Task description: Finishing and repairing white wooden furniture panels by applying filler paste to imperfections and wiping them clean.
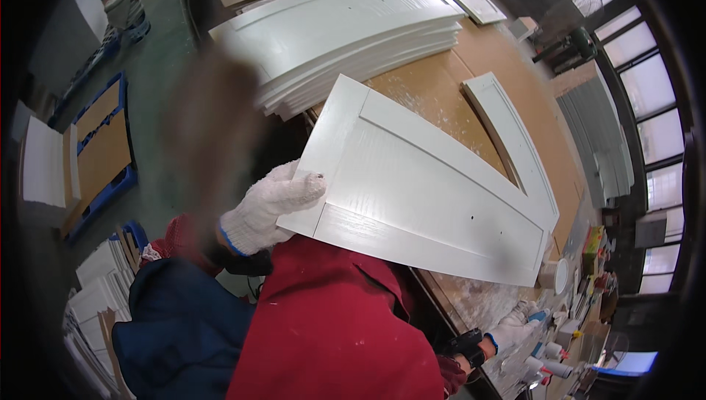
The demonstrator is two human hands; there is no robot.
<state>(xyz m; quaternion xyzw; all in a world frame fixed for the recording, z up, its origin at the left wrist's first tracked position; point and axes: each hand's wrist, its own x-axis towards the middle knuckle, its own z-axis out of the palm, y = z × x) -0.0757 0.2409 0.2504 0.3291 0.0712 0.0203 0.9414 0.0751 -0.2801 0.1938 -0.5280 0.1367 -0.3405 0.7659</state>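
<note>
A white cabinet door panel (419, 179) with a raised frame and a few small dark marks lies tilted across the near edge of the workbench. My left hand (276, 205), in a white knitted glove, grips its left end, thumb on top and fingers underneath. Away to the lower right, my right hand (515, 326), also gloved, reaches over the bench top. Its fingers close around a small blue object (539, 317), too small to identify. The panel's underside is hidden.
A stack of white panels (346, 25) stands at the back left of the bench. Behind my panel lies another white panel (515, 146). A white tub (553, 275) and several bottles (548, 367) sit to the right. A blurred dark shape (217, 120) blocks part of the left.
</note>
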